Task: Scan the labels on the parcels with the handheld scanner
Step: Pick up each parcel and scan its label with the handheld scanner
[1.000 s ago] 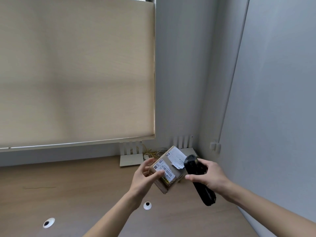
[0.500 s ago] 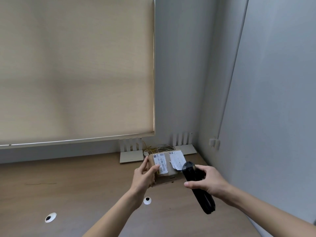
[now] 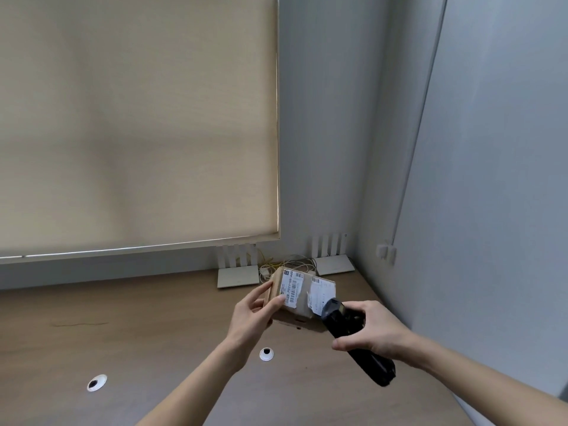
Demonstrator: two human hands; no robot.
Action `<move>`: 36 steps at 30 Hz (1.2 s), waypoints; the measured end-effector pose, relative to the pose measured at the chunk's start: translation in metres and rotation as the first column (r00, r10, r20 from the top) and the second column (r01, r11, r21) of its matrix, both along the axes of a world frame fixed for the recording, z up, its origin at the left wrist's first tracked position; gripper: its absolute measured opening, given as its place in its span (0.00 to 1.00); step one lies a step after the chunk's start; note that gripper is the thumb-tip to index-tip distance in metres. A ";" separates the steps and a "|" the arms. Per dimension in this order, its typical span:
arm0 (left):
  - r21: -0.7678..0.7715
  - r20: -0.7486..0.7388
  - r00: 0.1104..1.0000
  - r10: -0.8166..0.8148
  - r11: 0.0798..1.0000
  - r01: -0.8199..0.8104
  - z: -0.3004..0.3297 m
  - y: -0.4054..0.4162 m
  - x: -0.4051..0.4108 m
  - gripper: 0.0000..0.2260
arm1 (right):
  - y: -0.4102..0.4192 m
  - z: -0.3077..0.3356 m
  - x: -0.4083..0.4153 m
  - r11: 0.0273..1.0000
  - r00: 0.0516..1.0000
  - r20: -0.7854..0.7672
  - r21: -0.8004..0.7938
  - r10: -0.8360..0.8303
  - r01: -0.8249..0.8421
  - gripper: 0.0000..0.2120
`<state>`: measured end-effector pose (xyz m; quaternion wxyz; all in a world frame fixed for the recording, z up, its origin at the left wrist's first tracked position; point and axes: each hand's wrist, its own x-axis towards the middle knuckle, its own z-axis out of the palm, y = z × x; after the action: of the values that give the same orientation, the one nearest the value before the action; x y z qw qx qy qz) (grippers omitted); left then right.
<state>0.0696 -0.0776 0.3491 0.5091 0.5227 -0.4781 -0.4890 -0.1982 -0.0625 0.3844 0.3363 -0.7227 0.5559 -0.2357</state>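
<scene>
Above the desk [image 3: 153, 318], near the corner: one cardboard parcel [image 3: 299, 302], labels up, pinched at its end by the left hand [image 3: 253, 315]. Likely light, stiff; hold by edges. Right hand [image 3: 373, 332] grips the scanner [image 3: 353, 336].

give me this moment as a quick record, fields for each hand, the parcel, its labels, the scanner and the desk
left hand: grips the parcel's left end
right hand: grips the scanner
parcel: brown cardboard box, labelled face up
labels: barcode label on the left, second white label on the right
scanner: black, head at the parcel's right edge
desk: wooden, two round cable holes
</scene>
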 end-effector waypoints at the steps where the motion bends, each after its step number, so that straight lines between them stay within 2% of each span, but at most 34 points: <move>1: -0.023 0.037 0.999 0.010 1.000 -0.009 0.003 -0.001 0.001 0.23 | -0.002 0.002 0.001 0.999 0.998 -0.060 -0.039 -0.028 0.025 0.23; 5: -0.102 0.196 0.978 0.072 0.993 -0.053 0.014 -0.002 0.003 0.26 | -0.010 0.020 0.005 0.980 0.933 -0.340 -0.192 -0.118 0.054 0.31; 7: -0.123 0.246 0.963 0.108 0.989 -0.080 0.020 -0.003 0.005 0.27 | -0.014 0.032 0.009 0.970 0.877 -0.461 -0.241 -0.138 0.026 0.30; 14: -0.164 0.319 0.930 0.182 0.977 -0.135 0.031 0.001 0.015 0.24 | -0.014 0.050 0.028 0.968 0.700 -0.693 -0.249 -0.175 -0.005 0.26; 17: -0.156 0.314 0.929 0.194 0.976 -0.151 0.033 0.003 0.021 0.23 | -0.013 0.051 0.032 0.962 0.663 -0.727 -0.271 -0.180 -0.036 0.26; 21: -0.155 0.311 0.924 0.224 0.971 -0.183 0.034 0.010 0.028 0.22 | -0.010 0.053 0.036 0.949 0.664 -0.722 -0.310 -0.196 -0.056 0.24; 27: -0.145 0.300 0.915 0.269 0.961 -0.235 0.035 0.024 0.041 0.23 | -0.007 0.058 0.048 0.932 0.637 -0.747 -0.341 -0.190 -0.123 0.27; 33: -0.153 0.291 0.902 0.318 0.946 -0.284 0.037 0.043 0.058 0.22 | 0.003 0.063 0.067 0.927 0.671 -0.723 -0.347 -0.165 -0.146 0.27; 36: -0.147 0.266 0.906 0.328 0.943 -0.299 0.037 0.055 0.075 0.24 | 0.007 0.064 0.083 0.935 0.719 -0.686 -0.318 -0.112 -0.158 0.26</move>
<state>0.1447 -0.0221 0.3865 0.5324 0.6312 -0.4811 -0.2944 -0.1152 -0.0556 0.4483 -0.0296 -0.8131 0.5800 -0.0397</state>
